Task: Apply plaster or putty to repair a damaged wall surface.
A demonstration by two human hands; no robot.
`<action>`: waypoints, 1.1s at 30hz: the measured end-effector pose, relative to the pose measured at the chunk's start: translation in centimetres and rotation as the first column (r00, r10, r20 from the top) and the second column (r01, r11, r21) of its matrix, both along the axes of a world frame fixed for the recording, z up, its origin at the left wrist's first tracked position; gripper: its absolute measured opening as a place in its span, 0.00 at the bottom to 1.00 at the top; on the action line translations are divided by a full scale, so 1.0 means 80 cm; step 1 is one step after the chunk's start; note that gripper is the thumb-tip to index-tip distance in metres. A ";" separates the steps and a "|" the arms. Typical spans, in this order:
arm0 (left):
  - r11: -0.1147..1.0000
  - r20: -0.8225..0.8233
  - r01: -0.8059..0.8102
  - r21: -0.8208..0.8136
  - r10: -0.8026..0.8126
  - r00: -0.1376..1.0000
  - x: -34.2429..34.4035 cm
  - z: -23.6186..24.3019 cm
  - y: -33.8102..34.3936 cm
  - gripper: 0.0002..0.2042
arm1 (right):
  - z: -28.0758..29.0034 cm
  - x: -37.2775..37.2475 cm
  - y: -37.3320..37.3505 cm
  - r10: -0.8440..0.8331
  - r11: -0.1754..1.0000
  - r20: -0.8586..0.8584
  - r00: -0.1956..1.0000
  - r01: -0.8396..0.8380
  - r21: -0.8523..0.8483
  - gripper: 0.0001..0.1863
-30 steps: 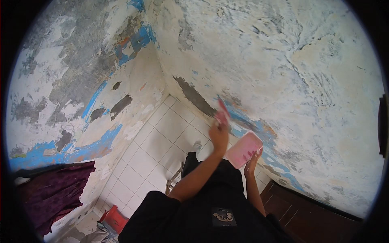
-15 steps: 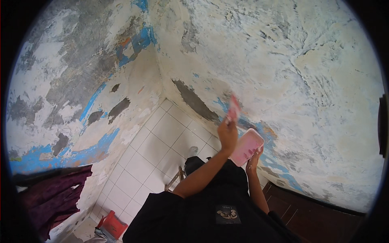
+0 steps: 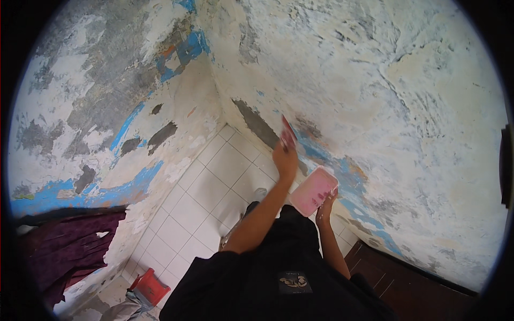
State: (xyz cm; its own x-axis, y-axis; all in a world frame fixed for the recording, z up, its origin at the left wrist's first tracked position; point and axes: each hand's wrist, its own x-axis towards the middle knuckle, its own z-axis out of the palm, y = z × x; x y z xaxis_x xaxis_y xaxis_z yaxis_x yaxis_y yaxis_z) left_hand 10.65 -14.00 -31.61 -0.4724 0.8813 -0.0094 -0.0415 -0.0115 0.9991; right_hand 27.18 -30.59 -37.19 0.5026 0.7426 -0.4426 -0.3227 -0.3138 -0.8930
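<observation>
My left hand [image 3: 285,162] is closed around a flat red putty scraper [image 3: 288,132], its blade against or very close to the right wall [image 3: 364,107], beside a dark bare patch. My right hand [image 3: 324,207] grips the edge of a shallow pink rectangular tray [image 3: 309,199] from the right side. Pinkish-white smears and a few darker marks lie inside the tray, and whitish paste dots the right hand's fingers. Whether the blade carries paste cannot be made out.
Patchy walls with peeling blue paint meet in a corner above a white tiled floor [image 3: 209,182]. A red plastic container [image 3: 151,288] stands at lower left. Dark purple cloth [image 3: 75,249] hangs at left. A dark brown wooden surface [image 3: 407,291] lies at lower right.
My left hand has moved left along the wall with the scraper, which now tilts the other way. The tray in my right hand has shifted a little left and up.
</observation>
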 end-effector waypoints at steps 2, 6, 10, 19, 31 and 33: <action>0.998 0.160 -0.056 0.016 0.053 0.986 -0.021 -0.022 0.052 0.10 | 0.000 -0.020 0.000 0.034 0.999 -0.021 0.999 -0.033 0.029 0.31; 0.998 0.126 0.000 -0.060 0.007 0.992 0.027 0.029 0.045 0.08 | -0.026 -0.002 -0.030 0.000 1.000 -0.044 0.999 0.001 0.021 0.32; 0.971 0.137 0.237 0.038 -0.240 0.961 0.054 0.083 -0.039 0.12 | -0.020 0.009 -0.033 -0.044 0.998 -0.072 0.996 0.041 -0.041 0.32; 0.996 -0.335 -0.036 0.086 0.063 0.940 0.072 0.041 0.019 0.20 | -0.014 -0.004 -0.014 0.023 0.998 -0.092 0.995 -0.018 0.056 0.33; 0.991 0.059 -0.108 -0.074 0.113 0.992 -0.017 -0.033 0.021 0.07 | -0.026 0.008 -0.021 0.022 0.997 -0.124 0.992 -0.013 0.073 0.36; 0.984 0.190 -0.161 -0.071 0.172 0.967 -0.022 -0.016 0.057 0.08 | -0.024 0.007 -0.025 0.009 0.994 -0.129 0.992 0.005 0.108 0.36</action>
